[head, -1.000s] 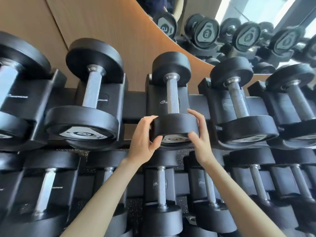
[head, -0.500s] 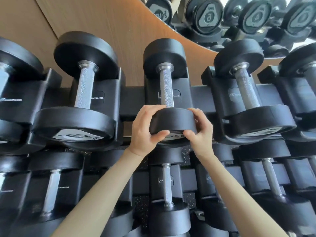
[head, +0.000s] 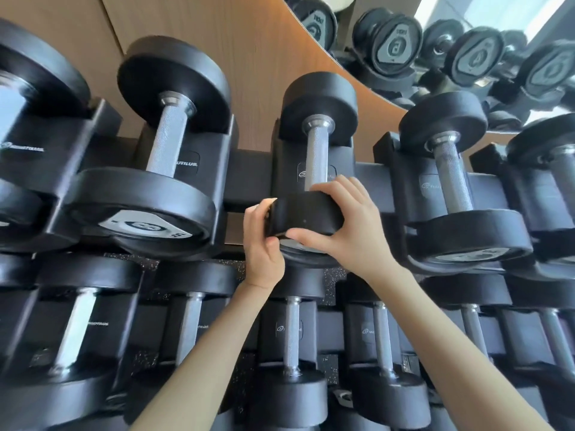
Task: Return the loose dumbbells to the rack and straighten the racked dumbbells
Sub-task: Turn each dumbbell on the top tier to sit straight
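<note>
Both hands are clamped on the near head of one dumbbell. The left hand has its fingers hooked over the head's left edge with the thumb tucked underneath. The right hand wraps the right edge, fingers over the top and thumb lying across the front rim. The dumbbell is a small one, with two round matte black heads joined by a knurled silver handle. A pale label plate on the near end face is mostly hidden behind the hands. It sits in a black cradle on the upper tier of the rack, about midway along the row in view. Its long axis runs front to back: the near head points out at the person and the far head points at the wood-panelled wall behind. The handle lies almost straight up the view, in line with its cradle. Just to its left rests a bigger dumbbell with a grey numbered plate on its near face. To its right lies another one closer to its own size. Both are set front to back in their own cradles. Below the forearms, the lower tier carries a row of dumbbells lying the same way, over a speckled dark floor. Up at the far right, a mirror reflects more racked dumbbells.
</note>
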`<state>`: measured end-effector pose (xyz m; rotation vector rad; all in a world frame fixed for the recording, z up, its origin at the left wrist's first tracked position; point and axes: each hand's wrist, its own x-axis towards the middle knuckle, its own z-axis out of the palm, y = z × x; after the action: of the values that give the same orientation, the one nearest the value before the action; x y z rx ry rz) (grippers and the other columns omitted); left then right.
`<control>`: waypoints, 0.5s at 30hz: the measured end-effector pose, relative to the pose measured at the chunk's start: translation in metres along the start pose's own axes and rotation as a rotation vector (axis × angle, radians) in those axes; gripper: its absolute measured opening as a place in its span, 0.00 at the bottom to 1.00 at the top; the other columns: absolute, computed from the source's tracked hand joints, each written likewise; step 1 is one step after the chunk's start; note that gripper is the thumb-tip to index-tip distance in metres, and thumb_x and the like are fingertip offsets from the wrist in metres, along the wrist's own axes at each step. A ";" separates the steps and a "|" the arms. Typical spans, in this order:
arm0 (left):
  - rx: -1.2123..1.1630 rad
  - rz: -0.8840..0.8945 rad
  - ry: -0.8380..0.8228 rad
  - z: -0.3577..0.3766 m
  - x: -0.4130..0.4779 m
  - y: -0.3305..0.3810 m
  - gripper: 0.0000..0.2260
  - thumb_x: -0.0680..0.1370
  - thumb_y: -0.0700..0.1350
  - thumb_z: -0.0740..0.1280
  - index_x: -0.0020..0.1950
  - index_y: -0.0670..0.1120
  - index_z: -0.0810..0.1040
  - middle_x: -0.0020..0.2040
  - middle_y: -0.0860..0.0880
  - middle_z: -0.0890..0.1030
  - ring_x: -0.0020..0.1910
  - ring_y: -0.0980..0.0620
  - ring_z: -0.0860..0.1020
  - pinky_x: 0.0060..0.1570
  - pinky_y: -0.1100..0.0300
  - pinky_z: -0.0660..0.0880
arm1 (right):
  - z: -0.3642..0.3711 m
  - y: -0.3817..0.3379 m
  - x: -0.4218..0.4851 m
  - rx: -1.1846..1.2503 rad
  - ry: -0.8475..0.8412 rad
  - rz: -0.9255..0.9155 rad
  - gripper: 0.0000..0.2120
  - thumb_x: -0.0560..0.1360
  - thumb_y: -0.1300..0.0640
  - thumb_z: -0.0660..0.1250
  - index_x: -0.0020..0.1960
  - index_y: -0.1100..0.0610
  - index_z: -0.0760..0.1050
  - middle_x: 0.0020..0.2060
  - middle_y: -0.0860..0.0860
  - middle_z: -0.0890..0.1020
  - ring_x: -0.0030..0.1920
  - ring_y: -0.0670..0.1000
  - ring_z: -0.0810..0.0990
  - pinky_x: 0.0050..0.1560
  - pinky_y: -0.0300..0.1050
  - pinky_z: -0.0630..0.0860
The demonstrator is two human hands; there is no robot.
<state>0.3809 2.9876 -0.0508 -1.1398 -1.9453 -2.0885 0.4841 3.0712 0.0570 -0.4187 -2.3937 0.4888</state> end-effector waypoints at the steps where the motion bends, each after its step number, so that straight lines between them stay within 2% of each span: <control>1: 0.042 0.047 -0.076 -0.004 0.002 0.003 0.16 0.79 0.51 0.53 0.63 0.46 0.67 0.56 0.52 0.71 0.56 0.59 0.69 0.59 0.55 0.68 | -0.002 0.006 -0.005 0.114 0.003 0.015 0.28 0.64 0.35 0.69 0.52 0.56 0.76 0.43 0.42 0.74 0.45 0.48 0.72 0.48 0.39 0.68; 4: 0.099 0.170 -0.249 -0.015 0.010 0.015 0.19 0.80 0.53 0.54 0.67 0.44 0.66 0.61 0.50 0.71 0.59 0.55 0.70 0.62 0.63 0.65 | -0.005 0.025 -0.020 0.381 0.029 0.054 0.28 0.67 0.35 0.68 0.58 0.52 0.75 0.49 0.42 0.75 0.52 0.49 0.73 0.55 0.40 0.68; 7: 0.114 0.265 -0.366 -0.020 0.022 0.031 0.22 0.76 0.48 0.59 0.68 0.41 0.68 0.62 0.49 0.72 0.61 0.54 0.71 0.64 0.62 0.64 | 0.001 0.034 -0.040 0.694 0.062 0.233 0.28 0.65 0.38 0.71 0.61 0.48 0.73 0.54 0.42 0.77 0.57 0.48 0.75 0.58 0.40 0.71; 9: 0.135 0.307 -0.437 -0.014 0.032 0.045 0.22 0.77 0.51 0.62 0.67 0.41 0.71 0.60 0.49 0.74 0.61 0.53 0.72 0.64 0.62 0.65 | 0.010 0.038 -0.052 0.840 0.125 0.342 0.30 0.64 0.37 0.72 0.62 0.49 0.71 0.56 0.40 0.78 0.58 0.44 0.75 0.57 0.37 0.71; 12: 0.166 0.387 -0.426 -0.003 0.043 0.054 0.26 0.77 0.60 0.62 0.60 0.39 0.76 0.56 0.47 0.78 0.55 0.49 0.76 0.59 0.58 0.71 | 0.018 0.043 -0.059 0.903 0.187 0.383 0.34 0.63 0.33 0.70 0.61 0.51 0.70 0.56 0.41 0.79 0.58 0.45 0.76 0.58 0.38 0.71; 15: 0.153 0.420 -0.345 0.002 0.043 0.050 0.29 0.77 0.63 0.60 0.57 0.37 0.78 0.52 0.46 0.79 0.52 0.49 0.77 0.57 0.59 0.72 | 0.020 0.043 -0.056 0.919 0.221 0.366 0.34 0.63 0.33 0.71 0.61 0.52 0.71 0.56 0.43 0.79 0.59 0.47 0.76 0.58 0.39 0.71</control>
<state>0.3763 2.9976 0.0149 -1.7808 -1.7442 -1.5849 0.5197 3.0810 -0.0068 -0.4418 -1.6398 1.5171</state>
